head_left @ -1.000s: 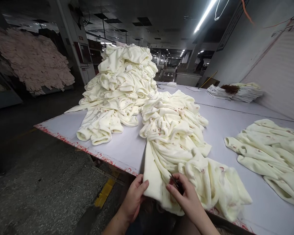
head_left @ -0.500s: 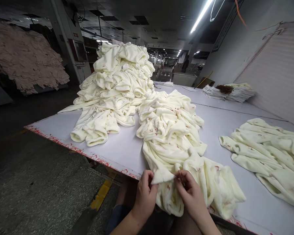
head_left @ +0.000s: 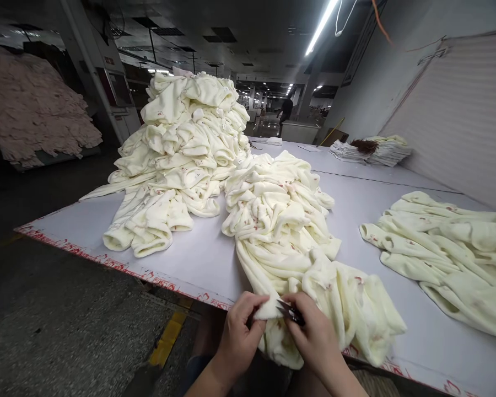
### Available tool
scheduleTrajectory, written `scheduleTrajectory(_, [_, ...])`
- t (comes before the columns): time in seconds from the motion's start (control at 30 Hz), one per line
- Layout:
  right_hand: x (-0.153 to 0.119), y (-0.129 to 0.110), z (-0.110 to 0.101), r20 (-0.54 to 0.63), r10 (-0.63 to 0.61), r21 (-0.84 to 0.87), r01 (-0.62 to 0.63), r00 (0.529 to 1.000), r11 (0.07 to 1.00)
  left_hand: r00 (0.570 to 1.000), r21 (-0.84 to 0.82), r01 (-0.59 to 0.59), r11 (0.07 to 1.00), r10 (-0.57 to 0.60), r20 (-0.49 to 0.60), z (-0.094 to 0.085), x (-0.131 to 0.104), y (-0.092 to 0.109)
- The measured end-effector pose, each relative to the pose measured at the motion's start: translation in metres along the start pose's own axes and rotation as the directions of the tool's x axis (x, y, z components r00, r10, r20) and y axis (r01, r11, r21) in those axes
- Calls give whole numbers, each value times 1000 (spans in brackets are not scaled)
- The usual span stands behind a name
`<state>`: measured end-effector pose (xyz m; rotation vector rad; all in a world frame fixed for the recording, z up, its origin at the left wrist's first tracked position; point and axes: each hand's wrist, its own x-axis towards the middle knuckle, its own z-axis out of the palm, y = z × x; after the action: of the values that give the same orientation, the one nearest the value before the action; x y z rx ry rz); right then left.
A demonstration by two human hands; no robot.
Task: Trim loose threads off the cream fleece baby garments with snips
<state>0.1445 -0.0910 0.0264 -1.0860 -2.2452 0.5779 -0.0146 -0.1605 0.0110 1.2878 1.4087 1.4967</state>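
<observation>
At six o'clock, a cream garment (head_left: 268, 296) is being pinched by the closed left hand (head_left: 240, 332); dark snips (head_left: 291, 313), barely showing earlier, are being pointed at its edge from the curled grip of the right hand (head_left: 314, 332), blade work seemingly being done

Rumpled cream garment (head_left: 273, 275); dark snips (head_left: 292, 314) at its edge.

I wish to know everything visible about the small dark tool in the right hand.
The small dark tool looks like metal snips, with narrow pointed tips that seem slightly parted. The right hand holds it, hiding most of its handle. It is tilted, tips toward the left hand, beside the edge of the pale fleecy cloth; whether they touch it is unclear.
</observation>
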Motion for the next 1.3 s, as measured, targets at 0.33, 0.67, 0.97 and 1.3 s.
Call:
scheduleTrajectory(0.33, [15, -2, -8, 42, 128, -13, -127, 991, 992, 915, -667, 401, 627, -306, 262, -1, 18, 11])
scheduleTrajectory(0.67, [10, -12, -23, 121, 47, 57, -54, 992, 997, 889, -677, 458, 576, -292, 353, -1, 20, 14])
scheduleTrajectory(0.97, [1, -12, -22, 4, -134, -219, 132, 991, 967, 871, -673, 489, 554, -273, 408, 1, 18, 19])
scheduleTrajectory(1.3, [12, 50, -73, -494, 436, 356, -282, 752, 891, 946, -462, 308, 832, -214, 245, 116, 64, 33])
